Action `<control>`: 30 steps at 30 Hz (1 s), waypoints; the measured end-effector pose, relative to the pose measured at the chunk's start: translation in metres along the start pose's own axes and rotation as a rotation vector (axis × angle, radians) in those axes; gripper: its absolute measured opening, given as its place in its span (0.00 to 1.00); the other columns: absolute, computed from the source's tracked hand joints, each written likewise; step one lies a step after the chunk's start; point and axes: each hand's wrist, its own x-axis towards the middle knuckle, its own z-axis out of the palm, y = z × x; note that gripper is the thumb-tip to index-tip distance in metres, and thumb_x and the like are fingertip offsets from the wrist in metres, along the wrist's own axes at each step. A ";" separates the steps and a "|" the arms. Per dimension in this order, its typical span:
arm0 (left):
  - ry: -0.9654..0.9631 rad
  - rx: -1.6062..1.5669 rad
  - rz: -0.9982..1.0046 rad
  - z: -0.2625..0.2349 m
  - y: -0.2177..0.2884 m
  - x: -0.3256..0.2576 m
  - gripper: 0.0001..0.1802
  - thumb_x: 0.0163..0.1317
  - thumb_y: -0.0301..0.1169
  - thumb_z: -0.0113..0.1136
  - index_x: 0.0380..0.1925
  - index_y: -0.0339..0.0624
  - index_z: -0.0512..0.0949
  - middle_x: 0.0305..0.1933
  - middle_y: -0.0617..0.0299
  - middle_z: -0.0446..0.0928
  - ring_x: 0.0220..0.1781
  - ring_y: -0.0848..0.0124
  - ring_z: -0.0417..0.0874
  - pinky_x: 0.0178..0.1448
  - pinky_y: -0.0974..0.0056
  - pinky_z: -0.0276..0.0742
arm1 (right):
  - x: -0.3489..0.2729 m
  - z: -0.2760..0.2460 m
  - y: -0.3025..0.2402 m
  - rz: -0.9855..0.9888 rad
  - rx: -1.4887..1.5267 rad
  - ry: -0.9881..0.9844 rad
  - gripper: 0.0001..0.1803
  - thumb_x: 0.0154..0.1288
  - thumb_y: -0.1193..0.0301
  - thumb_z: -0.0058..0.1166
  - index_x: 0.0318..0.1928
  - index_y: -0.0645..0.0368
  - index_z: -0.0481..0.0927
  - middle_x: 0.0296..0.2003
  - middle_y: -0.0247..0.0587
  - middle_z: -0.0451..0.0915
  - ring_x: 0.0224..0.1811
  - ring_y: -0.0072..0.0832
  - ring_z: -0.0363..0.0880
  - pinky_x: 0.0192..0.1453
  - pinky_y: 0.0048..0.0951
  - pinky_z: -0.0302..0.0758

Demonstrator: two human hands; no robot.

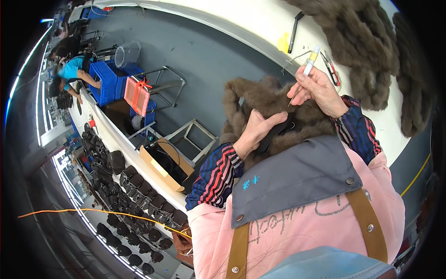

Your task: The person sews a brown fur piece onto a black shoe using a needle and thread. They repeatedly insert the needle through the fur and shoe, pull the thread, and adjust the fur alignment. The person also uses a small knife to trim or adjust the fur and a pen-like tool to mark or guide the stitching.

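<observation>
A brown fur piece [253, 95] with a dark inner side lies in front of my apron. My left hand [258, 129] is closed on its edge, with the thumb stretched along the fur toward the right. My right hand [320, 90] grips a white-handled awl-like tool [310, 64] with a yellow band. Its thin metal tip points down at the fur close to my left thumb; whether it enters the fur I cannot tell. Beyond my right hand, red-and-black tweezers or snips [331, 72] lie on the white table [320, 35].
More brown fur pieces [357, 42] cover the table's right. A black-handled tool [294, 33] lies beside a yellow scrap [283, 43]. To the left stand a metal frame stool [197, 142], a cardboard box [155, 169] and blue crates [103, 83], where a person in blue works.
</observation>
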 end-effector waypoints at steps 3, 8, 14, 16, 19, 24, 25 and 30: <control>-0.051 -0.004 -0.159 -0.011 -0.006 0.007 0.21 0.53 0.38 0.57 0.41 0.33 0.74 0.39 0.58 0.77 0.40 0.73 0.76 0.44 0.70 0.70 | -0.001 -0.003 0.009 -0.009 -0.018 0.029 0.12 0.62 0.62 0.47 0.35 0.58 0.69 0.27 0.38 0.76 0.24 0.20 0.77 0.27 0.15 0.74; -0.122 -0.016 0.524 -0.006 -0.012 -0.004 0.17 0.52 0.34 0.55 0.36 0.30 0.77 0.36 0.58 0.77 0.38 0.75 0.75 0.44 0.71 0.70 | -0.002 -0.010 0.018 -0.013 -0.003 0.012 0.11 0.60 0.63 0.50 0.34 0.59 0.71 0.24 0.32 0.75 0.21 0.17 0.75 0.25 0.15 0.73; -0.349 0.380 0.990 -0.041 -0.047 0.031 0.48 0.47 0.67 0.38 0.47 0.28 0.67 0.41 0.49 0.75 0.44 0.63 0.77 0.50 0.67 0.69 | 0.001 -0.003 0.013 0.059 -0.043 -0.010 0.11 0.59 0.65 0.52 0.34 0.60 0.72 0.24 0.33 0.75 0.21 0.17 0.75 0.25 0.15 0.73; -0.388 0.416 0.998 -0.045 -0.051 0.034 0.58 0.39 0.76 0.28 0.49 0.28 0.65 0.42 0.47 0.74 0.45 0.60 0.77 0.51 0.65 0.69 | 0.003 -0.002 0.013 0.062 -0.062 -0.017 0.10 0.59 0.65 0.52 0.33 0.60 0.72 0.24 0.34 0.75 0.21 0.17 0.76 0.24 0.15 0.73; -0.369 0.476 0.965 -0.047 -0.055 0.035 0.66 0.29 0.80 0.20 0.50 0.29 0.64 0.44 0.47 0.74 0.46 0.58 0.76 0.52 0.62 0.68 | 0.005 0.000 0.013 0.076 -0.099 -0.041 0.09 0.59 0.67 0.51 0.33 0.60 0.72 0.24 0.33 0.76 0.20 0.17 0.76 0.25 0.15 0.73; -0.343 0.456 0.968 -0.049 -0.064 0.035 0.66 0.28 0.81 0.19 0.50 0.28 0.64 0.46 0.46 0.72 0.47 0.55 0.75 0.54 0.61 0.67 | 0.009 0.001 0.017 0.074 -0.130 -0.056 0.10 0.59 0.66 0.52 0.33 0.60 0.72 0.23 0.34 0.76 0.20 0.18 0.76 0.23 0.14 0.71; -0.332 0.459 0.954 -0.051 -0.067 0.036 0.66 0.28 0.81 0.19 0.50 0.28 0.64 0.47 0.46 0.72 0.48 0.55 0.75 0.54 0.61 0.66 | 0.009 0.001 0.017 0.074 -0.126 -0.061 0.10 0.59 0.66 0.52 0.33 0.60 0.72 0.23 0.34 0.76 0.20 0.18 0.76 0.22 0.14 0.71; -0.336 0.375 0.907 -0.047 -0.067 0.036 0.67 0.25 0.81 0.25 0.49 0.29 0.65 0.46 0.48 0.73 0.49 0.57 0.74 0.57 0.63 0.63 | 0.009 0.001 0.016 0.083 -0.117 -0.079 0.09 0.59 0.67 0.51 0.33 0.60 0.72 0.23 0.34 0.76 0.20 0.18 0.76 0.22 0.14 0.71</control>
